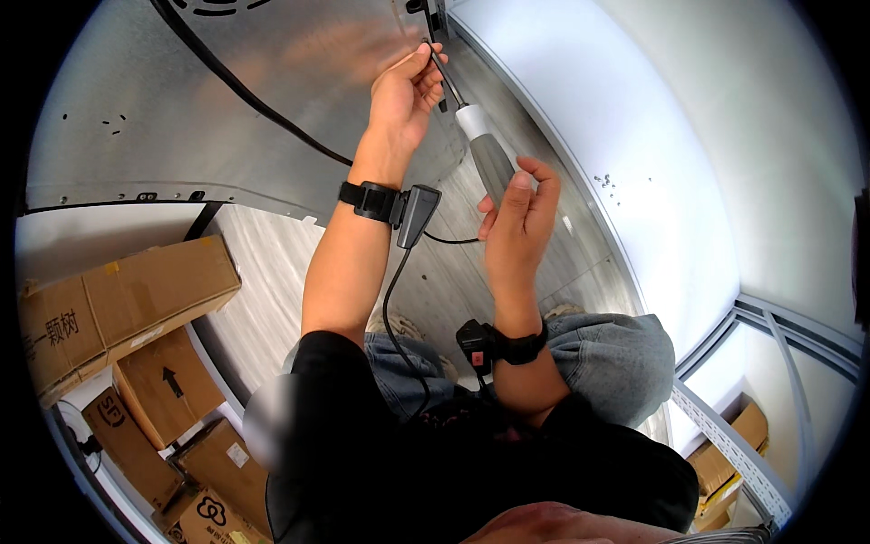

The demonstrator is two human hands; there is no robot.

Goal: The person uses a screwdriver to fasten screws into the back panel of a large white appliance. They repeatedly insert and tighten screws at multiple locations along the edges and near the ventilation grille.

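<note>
My right hand (521, 222) is closed around the grey handle of a screwdriver (490, 156) with a white collar and a thin metal shaft. The shaft slants up and left toward the edge of a large sheet-metal panel (272, 118). My left hand (408, 95) is at that edge, thumb and fingers pinched together around the shaft's upper end. The shaft's tip, and any small part between the fingers, are hidden. A black cable (240, 95) hangs across the panel, passing behind my left wrist.
Several cardboard boxes (149, 286) are stacked at the lower left. A white wall panel (634, 154) rises on the right, with a metal frame (716, 422) and more cartons (725, 462) below. Black wrist devices (419, 213) with cords sit on both my arms. Wood-look flooring (272, 263) lies beneath.
</note>
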